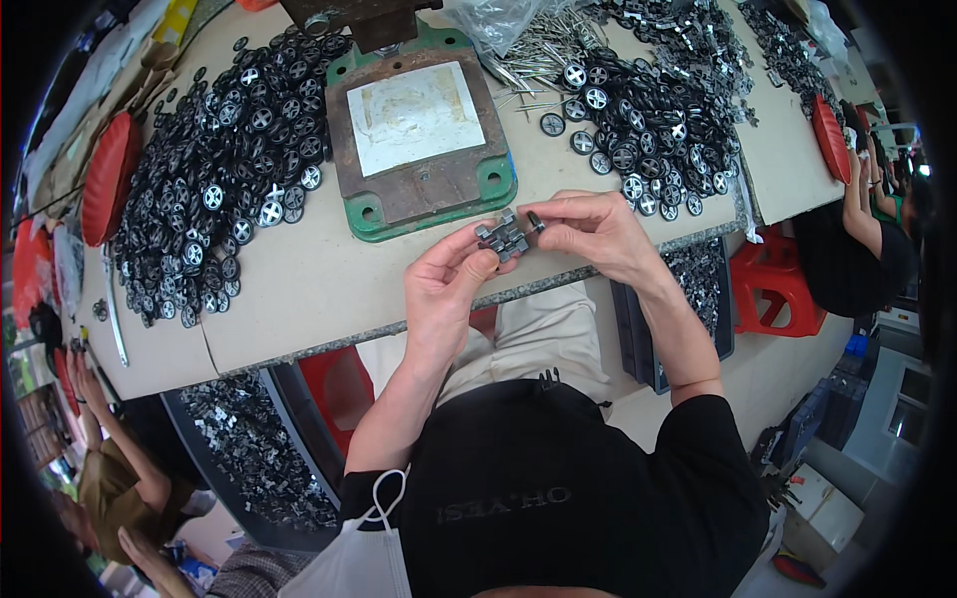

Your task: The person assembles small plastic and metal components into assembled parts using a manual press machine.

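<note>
Just in front of the green press base (488, 192), my left hand (445, 279) grips a small grey plastic part (501, 237), shaped like a toy vehicle chassis, between thumb and fingers. My right hand (603, 234) pinches a small black wheel (535, 221), seen nearly edge-on, close to the chassis's right side. Whether the wheel touches the chassis or an axle, I cannot tell. Both hands are above the table's near edge. Black wheels with silver cross-shaped hubs lie in a big pile (239, 159) at the left and another pile (648, 130) at the right.
Metal pins (543, 55) lie behind the right wheel pile, with small grey parts (688, 40) farther back. A red dish (112, 179) stands at the left. Crates of parts (259, 448) sit below the table edge (299, 351). Other people work at both sides; a red stool (773, 289) is at right.
</note>
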A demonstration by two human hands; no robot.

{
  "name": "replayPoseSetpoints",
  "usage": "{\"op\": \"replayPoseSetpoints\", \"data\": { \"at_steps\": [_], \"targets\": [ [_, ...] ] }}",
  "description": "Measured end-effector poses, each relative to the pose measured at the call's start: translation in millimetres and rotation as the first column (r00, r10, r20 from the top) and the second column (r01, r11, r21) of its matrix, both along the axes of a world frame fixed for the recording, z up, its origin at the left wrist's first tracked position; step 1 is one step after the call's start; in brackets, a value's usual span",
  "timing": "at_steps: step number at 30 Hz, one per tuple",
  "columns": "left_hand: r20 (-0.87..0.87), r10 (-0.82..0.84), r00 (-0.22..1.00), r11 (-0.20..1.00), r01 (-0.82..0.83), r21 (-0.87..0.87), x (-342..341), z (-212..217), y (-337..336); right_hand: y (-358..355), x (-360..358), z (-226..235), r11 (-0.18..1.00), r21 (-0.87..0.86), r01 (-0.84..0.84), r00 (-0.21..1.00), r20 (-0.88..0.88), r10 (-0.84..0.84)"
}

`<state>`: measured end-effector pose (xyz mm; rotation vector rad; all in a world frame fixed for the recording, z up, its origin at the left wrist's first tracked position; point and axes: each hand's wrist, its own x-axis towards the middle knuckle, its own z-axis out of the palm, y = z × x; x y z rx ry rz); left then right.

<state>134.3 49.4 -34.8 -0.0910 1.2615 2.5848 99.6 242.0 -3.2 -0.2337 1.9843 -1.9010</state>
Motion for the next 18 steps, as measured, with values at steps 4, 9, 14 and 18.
{"op": "replayPoseSetpoints", "data": {
  "at_steps": [4, 9, 14, 18],
  "targets": [
    [-0.026, 0.004, 1.0, 0.999, -0.005, -0.052, 1.9, -7.4, -4.0, -5.8, 4.4, -6.0, 0.995, 0.065, 0.07, 0.995, 0.066, -0.074],
    [0.031, -0.003, 1.0, 0.998, 0.001, 0.066, 0.0, -0.8, -4.6, -9.2, 6.2, -16.2, 0.993, -0.069, 0.098, 0.993, -0.062, -0.103],
    [0.102, -0.037, 0.994, 0.981, 0.017, 0.192, -2.6, 4.8, -7.5, -13.9, 5.6, -11.7, 0.998, -0.038, 0.048, 0.996, -0.068, -0.051],
    [0.039, -0.203, 0.978, 0.974, 0.206, -0.099, -7.0, 19.0, -19.8, -13.5, -2.1, 17.3, 0.984, 0.167, -0.059, 0.976, -0.197, 0.092]
  ]
}}
